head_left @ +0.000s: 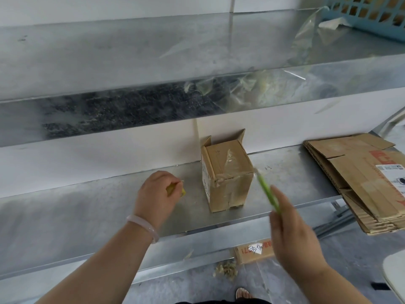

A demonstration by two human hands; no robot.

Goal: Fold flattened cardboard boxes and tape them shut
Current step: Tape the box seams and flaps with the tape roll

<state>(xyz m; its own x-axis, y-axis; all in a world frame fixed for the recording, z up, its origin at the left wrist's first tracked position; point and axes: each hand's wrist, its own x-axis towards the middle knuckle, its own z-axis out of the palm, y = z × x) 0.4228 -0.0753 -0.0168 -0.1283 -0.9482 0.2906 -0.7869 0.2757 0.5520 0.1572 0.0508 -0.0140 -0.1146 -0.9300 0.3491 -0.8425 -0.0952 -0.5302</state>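
1. Fingers [169,179] of the left hand [156,194] are clenched round a small yellow-green thing [171,189]. It is mostly hidden in the grip, so I cannot tell what it is.
2. Fingers [282,204] of the right hand [293,238] hold a slim green stick [266,191]. It is blurred, and its tip reaches toward the box.
3. Between the two sets of fingers and just beyond them, a small cardboard box [228,178] stands on the metal worktop [87,207]. It is folded into shape, with clear tape over the seam nearest the fingers. Flaps on its far side stand open.
4. By that showing, this box looks half done: the open end wants closing and taping. Out past the right fingers, a stack of flattened boxes [361,183] lies unfolded, overhanging the worktop's edge.
5. The box is brown corrugated card, scuffed, with softened corners. Its tape is glossy and wrinkled. The flat stack shows ribbed cut edges and a printed label. The worktop is dull, mottled sheet metal.
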